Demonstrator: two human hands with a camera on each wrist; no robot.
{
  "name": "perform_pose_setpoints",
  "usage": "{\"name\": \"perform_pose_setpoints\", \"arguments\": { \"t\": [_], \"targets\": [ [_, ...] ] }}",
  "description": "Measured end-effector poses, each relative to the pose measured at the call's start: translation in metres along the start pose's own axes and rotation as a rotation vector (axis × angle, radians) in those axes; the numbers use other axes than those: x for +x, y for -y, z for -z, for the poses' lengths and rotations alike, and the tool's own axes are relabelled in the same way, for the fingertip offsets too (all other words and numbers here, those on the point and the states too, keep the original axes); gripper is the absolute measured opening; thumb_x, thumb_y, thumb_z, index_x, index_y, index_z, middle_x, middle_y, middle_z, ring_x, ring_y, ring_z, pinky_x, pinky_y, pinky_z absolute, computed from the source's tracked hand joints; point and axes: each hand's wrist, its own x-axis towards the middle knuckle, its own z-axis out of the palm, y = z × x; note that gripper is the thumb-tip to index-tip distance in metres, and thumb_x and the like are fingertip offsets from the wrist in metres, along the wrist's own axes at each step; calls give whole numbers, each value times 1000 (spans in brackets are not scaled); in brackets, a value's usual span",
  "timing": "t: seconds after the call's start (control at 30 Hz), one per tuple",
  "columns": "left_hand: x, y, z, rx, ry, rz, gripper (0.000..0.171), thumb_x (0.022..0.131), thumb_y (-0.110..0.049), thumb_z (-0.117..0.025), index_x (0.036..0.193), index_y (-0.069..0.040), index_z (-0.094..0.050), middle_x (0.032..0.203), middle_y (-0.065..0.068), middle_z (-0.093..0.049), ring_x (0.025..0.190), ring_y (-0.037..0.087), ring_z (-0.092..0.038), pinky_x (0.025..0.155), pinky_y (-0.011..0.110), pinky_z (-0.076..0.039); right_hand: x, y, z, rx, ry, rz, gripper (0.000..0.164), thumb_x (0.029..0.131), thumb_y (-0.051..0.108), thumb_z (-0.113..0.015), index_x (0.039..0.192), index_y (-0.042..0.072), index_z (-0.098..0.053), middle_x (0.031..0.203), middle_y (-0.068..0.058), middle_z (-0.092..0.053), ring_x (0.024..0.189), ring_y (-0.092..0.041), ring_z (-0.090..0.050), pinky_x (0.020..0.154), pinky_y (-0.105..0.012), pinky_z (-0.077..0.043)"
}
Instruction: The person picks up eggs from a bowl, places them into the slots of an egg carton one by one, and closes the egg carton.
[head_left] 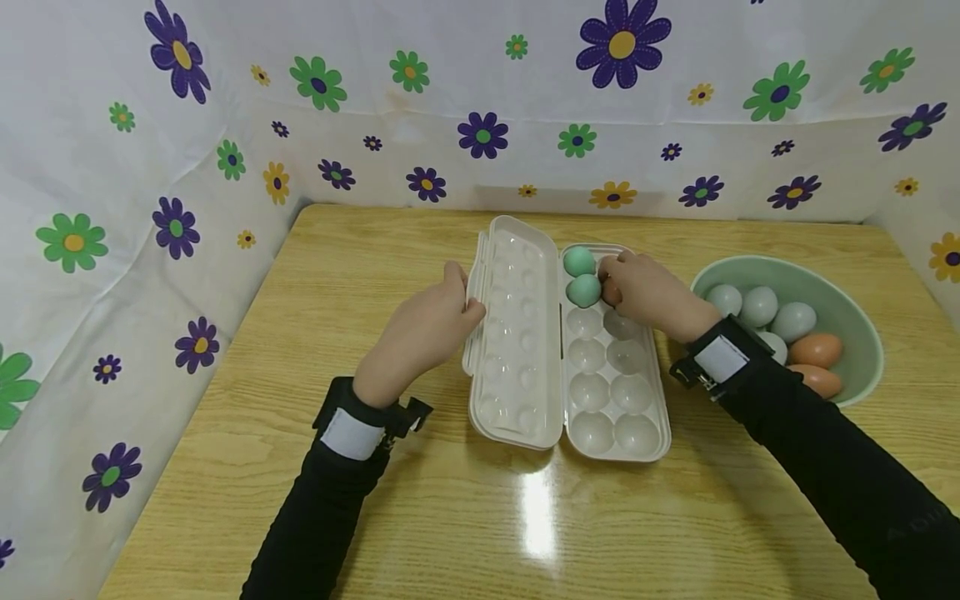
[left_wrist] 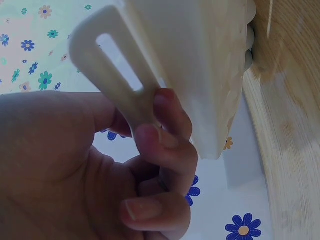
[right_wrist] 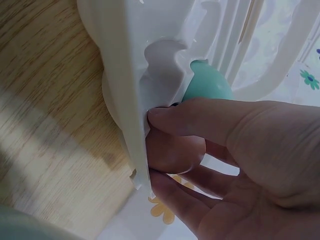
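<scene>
A white plastic egg carton lies open on the table, its dimpled lid folded out to the left. My left hand pinches the slotted flap on the lid's outer edge between thumb and curled fingers. Over the far end of the cup side, my right hand grips a brown egg with thumb and fingers, low in the right column of cups. Beside it, two green eggs sit in the left column. The fingers hide part of the far right cups.
On the right stands a pale green bowl holding several pale eggs and brown eggs. The wooden table meets a flower-printed cloth at the back and sides.
</scene>
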Motion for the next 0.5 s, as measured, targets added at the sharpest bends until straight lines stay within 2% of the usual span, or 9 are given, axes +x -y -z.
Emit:
{"name": "perform_pose_setpoints", "arguments": {
  "t": [0.17,0.5],
  "targets": [
    [0,0,0,2,-3,1,32,105,-26,-43,120,2,-42,69,2,-44,54,16,-45,47,25,-32,1,-1,-1,-12,5,-5,33,90,-4,-63,123,-3,-60,112,-22,-62,97,-34,-57,94,-51,-51],
    [0,0,0,5,-5,1,31,105,-26,-44,119,1,-42,69,2,-44,54,16,-45,47,25,-32,0,2,1,-24,30,-8,32,93,-1,-60,125,-4,-58,108,-22,-61,95,-33,-54,92,-49,-51]
  ]
}}
